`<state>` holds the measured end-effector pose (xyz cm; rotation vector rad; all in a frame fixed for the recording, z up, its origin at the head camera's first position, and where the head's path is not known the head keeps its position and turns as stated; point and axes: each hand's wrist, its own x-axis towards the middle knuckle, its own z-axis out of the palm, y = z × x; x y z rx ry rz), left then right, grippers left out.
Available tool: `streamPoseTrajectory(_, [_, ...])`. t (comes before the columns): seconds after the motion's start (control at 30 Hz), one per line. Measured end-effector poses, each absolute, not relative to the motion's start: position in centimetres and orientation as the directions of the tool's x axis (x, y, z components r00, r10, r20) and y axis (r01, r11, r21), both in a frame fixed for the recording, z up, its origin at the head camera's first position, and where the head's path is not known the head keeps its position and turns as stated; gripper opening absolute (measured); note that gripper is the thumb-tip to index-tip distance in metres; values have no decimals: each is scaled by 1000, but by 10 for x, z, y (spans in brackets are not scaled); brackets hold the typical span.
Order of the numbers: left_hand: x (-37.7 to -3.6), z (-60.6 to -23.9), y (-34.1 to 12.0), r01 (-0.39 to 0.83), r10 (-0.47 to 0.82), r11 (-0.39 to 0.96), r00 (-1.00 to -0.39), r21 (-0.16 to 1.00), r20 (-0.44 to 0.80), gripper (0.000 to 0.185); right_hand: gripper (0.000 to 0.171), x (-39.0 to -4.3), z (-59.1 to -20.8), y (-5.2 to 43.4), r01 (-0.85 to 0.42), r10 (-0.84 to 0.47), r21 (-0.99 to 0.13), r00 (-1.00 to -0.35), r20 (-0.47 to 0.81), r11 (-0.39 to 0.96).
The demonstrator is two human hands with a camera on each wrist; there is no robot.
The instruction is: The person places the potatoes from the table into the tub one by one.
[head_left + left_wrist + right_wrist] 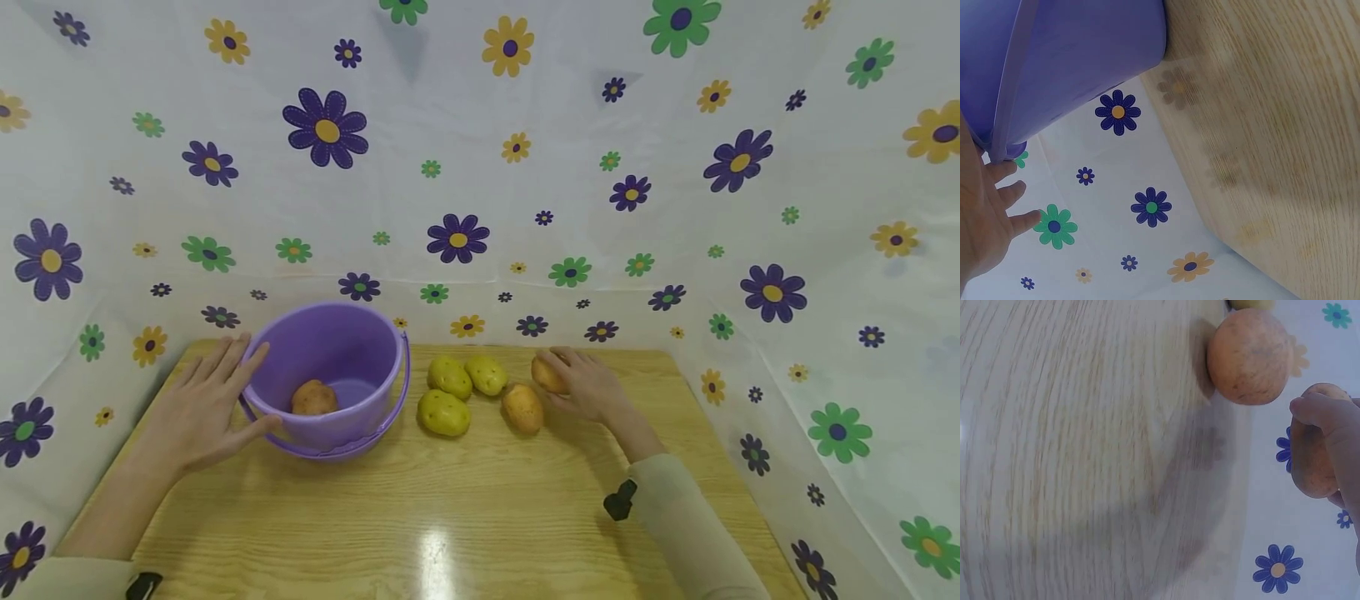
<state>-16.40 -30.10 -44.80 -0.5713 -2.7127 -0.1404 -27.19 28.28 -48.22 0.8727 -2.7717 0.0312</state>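
My right hand [588,385] grips a brown potato [550,374], with the thumb across it in the right wrist view [1313,456]. Just left of that hand, another brown potato [522,408] lies on the table. My left hand [206,408] is at the left side of a purple bucket [375,417], its fingers stretched out along the rim. In the left wrist view the fingertips are close to the end of the bucket's handle [1013,81]. One brown potato [314,398] sits inside the bucket. Several yellow-green potatoes [444,413] lie close together right of the bucket.
A wooden table [450,517] carries everything. White sheeting [420,200] with purple, green and yellow flowers hangs behind it and along both sides. The bucket's handle [406,375] hangs down over its front.
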Motion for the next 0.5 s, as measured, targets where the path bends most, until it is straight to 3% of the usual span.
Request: streamPoseTrajectory(0.5, [-163, -450, -300, 402, 359, 915, -853, 38, 378, 105, 76, -266, -462, 257, -625, -615, 69, -734, 289, 778])
